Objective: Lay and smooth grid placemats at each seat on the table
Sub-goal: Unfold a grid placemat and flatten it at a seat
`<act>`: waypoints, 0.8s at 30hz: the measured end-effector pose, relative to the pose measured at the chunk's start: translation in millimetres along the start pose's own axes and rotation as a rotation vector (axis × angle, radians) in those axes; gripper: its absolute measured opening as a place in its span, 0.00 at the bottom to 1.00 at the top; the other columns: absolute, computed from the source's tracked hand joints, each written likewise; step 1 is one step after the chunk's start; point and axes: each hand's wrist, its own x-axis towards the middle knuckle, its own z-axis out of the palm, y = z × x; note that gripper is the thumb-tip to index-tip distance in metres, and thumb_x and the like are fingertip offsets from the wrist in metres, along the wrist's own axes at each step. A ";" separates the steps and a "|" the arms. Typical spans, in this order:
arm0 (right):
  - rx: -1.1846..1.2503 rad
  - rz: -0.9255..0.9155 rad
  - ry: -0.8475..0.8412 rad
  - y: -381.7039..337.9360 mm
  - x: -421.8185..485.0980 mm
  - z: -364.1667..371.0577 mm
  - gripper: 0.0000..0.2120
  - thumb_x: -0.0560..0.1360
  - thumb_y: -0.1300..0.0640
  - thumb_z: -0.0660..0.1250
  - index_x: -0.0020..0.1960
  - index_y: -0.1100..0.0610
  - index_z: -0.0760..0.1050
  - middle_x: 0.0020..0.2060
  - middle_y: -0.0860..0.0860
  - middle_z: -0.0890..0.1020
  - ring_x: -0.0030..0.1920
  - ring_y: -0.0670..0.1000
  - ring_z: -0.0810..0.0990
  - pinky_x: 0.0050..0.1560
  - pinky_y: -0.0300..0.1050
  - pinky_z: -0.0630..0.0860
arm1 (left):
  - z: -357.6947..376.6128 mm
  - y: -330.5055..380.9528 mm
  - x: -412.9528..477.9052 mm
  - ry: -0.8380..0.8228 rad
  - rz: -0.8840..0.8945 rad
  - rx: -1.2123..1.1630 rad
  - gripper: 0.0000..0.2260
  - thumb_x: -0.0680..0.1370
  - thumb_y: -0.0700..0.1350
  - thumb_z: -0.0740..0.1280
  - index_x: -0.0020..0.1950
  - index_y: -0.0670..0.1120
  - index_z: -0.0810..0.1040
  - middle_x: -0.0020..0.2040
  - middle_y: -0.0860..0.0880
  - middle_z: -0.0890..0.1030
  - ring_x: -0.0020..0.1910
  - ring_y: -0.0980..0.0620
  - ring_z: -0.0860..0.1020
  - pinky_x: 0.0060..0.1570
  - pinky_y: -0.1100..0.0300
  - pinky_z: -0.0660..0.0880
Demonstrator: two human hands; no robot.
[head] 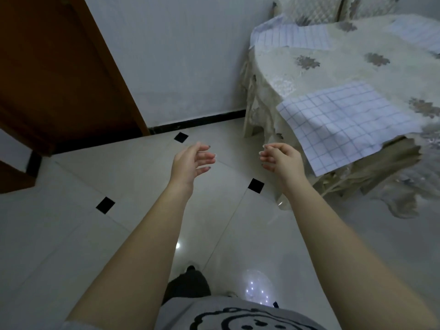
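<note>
Both my hands hover over the floor, left of the table, holding nothing. My left hand (191,161) has loosely spread fingers; my right hand (281,159) has relaxed, slightly curled fingers and sits just left of the nearest grid placemat (345,120). That white placemat with blue grid lines lies on the table's near edge and overhangs it. A second grid placemat (291,35) lies at the far left edge, a third (419,32) at the far right. The table (333,65) wears a cream lace cloth with grey flower motifs.
A brown wooden door (59,75) stands at left against a white wall. Quilted chair backs (312,8) rise behind the table. The glossy tiled floor (119,222) has small black diamond insets. The lace cloth hangs down to the floor at right.
</note>
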 end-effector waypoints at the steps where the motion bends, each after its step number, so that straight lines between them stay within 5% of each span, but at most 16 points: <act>1: 0.000 0.006 0.000 -0.8 12.5 6.4 0.06 0.78 0.62 0.63 0.50 0.61 0.78 0.41 0.57 0.82 0.39 0.50 0.81 0.45 0.46 0.79 | 0.4 3.8 13.3 0.003 -0.005 0.003 0.11 0.78 0.46 0.62 0.51 0.41 0.80 0.41 0.43 0.84 0.44 0.46 0.83 0.50 0.51 0.78; 24: 0.139 0.033 0.312 -96.4 334.2 139.7 0.05 0.78 0.63 0.63 0.47 0.60 0.78 0.37 0.54 0.81 0.37 0.50 0.81 0.44 0.47 0.78 | 79.4 149.8 414.1 -0.285 -0.032 0.060 0.10 0.80 0.47 0.59 0.48 0.44 0.78 0.42 0.43 0.84 0.42 0.47 0.83 0.44 0.56 0.77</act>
